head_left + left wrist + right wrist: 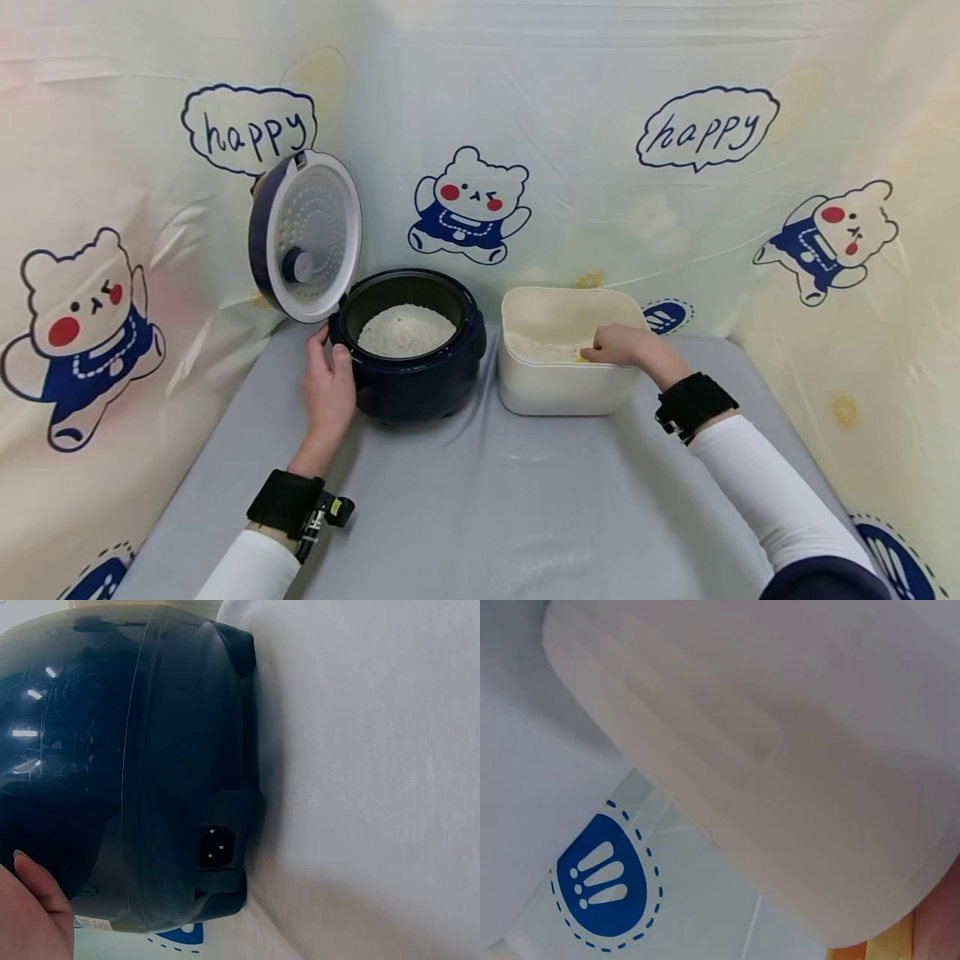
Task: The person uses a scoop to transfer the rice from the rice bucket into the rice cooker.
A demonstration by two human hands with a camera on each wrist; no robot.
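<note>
A dark blue rice cooker stands with its lid raised at the left. White rice is heaped inside its dark pot. My left hand touches the cooker's left side near the lid hinge, thumb against the shell; its thumb side also shows in the left wrist view. To the right, my right hand reaches over the rim of a cream bin that has rice in it. Its curled fingers hold a small yellow thing, mostly hidden by the hand and the bin wall.
A grey cloth covers the table. Behind and at both sides hangs a pale printed curtain with cartoon bears, close behind the cooker and bin. Low on the cooker's side is a power socket with no cord in it.
</note>
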